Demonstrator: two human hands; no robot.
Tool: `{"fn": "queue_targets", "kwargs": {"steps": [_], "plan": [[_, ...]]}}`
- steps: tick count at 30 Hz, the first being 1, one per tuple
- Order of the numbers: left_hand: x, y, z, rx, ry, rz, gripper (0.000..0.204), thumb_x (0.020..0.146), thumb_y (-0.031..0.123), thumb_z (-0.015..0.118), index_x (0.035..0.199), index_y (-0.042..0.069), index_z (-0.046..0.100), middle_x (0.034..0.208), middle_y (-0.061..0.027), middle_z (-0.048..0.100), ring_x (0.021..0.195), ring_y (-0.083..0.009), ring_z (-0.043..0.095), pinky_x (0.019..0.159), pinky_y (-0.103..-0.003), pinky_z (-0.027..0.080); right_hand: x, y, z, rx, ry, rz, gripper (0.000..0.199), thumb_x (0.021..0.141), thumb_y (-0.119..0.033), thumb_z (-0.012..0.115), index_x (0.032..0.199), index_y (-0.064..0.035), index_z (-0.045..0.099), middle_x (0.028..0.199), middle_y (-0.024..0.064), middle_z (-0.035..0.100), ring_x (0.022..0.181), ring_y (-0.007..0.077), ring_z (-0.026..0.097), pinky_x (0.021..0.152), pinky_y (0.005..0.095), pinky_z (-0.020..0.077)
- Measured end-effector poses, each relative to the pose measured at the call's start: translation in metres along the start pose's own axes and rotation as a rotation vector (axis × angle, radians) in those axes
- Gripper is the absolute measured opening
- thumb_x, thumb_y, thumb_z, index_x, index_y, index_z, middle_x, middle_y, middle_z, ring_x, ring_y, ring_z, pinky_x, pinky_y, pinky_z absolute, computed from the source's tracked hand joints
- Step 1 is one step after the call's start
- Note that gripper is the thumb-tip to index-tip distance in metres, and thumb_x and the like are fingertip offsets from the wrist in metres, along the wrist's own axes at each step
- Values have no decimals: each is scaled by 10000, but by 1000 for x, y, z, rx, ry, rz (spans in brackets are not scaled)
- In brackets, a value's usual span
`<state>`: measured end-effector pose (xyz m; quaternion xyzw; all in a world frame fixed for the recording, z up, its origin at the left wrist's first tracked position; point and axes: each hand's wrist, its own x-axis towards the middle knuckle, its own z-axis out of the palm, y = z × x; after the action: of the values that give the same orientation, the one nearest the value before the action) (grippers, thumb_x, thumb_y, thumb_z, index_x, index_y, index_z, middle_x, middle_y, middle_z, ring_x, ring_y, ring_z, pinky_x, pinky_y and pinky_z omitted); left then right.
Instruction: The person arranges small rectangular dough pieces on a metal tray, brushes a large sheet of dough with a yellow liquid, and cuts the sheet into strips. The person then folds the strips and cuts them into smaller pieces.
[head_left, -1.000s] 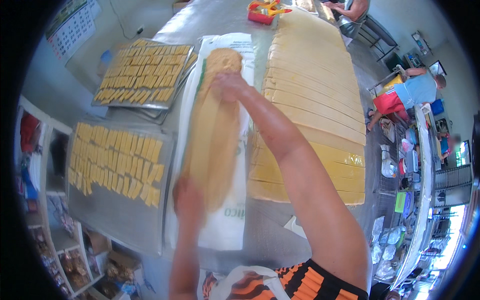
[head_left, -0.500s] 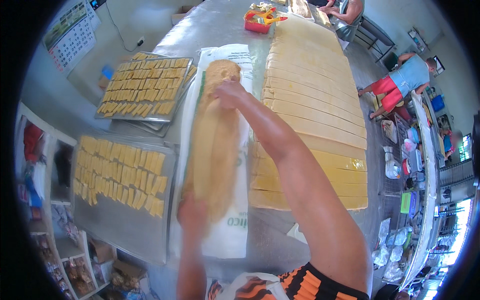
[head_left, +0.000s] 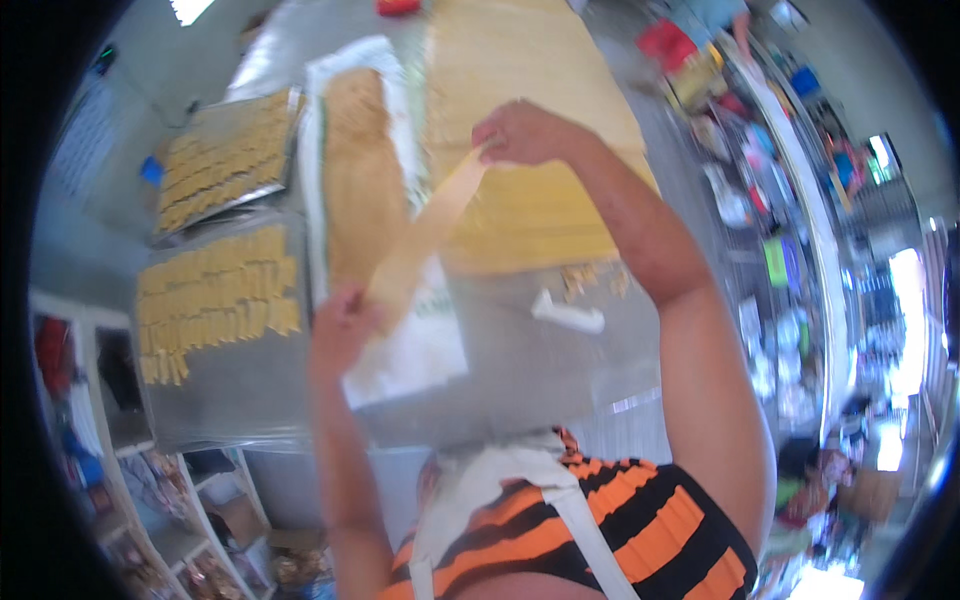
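Dough strip (head_left: 430,235): thin, pale and slung on a slant between two hands, left of the worktop (head_left: 530,400) middle; its far end is over the dough sheet (head_left: 540,222), its near end over the white sack (head_left: 432,355).
Handling: soft dough this thin would likely stretch or tear, so even, light tension suits it best; a small pinch at each end should mark it least, and moving both hands together should avoid a twist or sag.
Right hand (head_left: 518,132): back upward, fingers pinching the strip's far end above the sheet.
Left hand (head_left: 345,325): fingers seem to pinch the strip near its other end; blur hides the exact grip.
Arms: the right elbow is bent and swung wide past the worktop's right side, its forearm slanting in over the sheet; the left forearm reaches almost straight across the near edge, its hand the closer to that edge.
Crumb bed (head_left: 365,170): brown, spread lengthwise on the sack, just left of the strip.
Sheet's near edge: scraps (head_left: 578,282) and a white tool (head_left: 567,315), perhaps a scraper, lie just before it.
Left edge: near tray (head_left: 230,385) at the worktop's near-left corner, far tray (head_left: 260,193) beyond, both bearing rows of cut pieces.
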<state>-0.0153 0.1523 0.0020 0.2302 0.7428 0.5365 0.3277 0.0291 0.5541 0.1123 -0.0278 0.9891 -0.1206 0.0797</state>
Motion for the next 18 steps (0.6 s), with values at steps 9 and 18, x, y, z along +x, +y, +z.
{"fn": "queue_targets", "kwargs": {"steps": [9, 18], "plan": [[-22, 35, 68, 648, -265, 289, 211, 831, 160, 702, 975, 15, 652, 877, -147, 656, 822, -309, 649, 772, -392, 488, -262, 35, 70, 253, 136, 324, 232, 832, -209, 730, 1003, -51, 726, 937, 140, 716, 886, 313, 662, 813, 390, 514], [-100, -14, 169, 1044, 50, 656, 104, 827, 155, 682, 925, 121, 683, 966, -64, 676, 965, -285, 627, 930, -475, 418, -449, 62, 201, 46, 584, 247, 134, 761, -136, 700, 885, -111, 744, 944, 48, 720, 985, 252, 629, 827, 403, 489]]}}
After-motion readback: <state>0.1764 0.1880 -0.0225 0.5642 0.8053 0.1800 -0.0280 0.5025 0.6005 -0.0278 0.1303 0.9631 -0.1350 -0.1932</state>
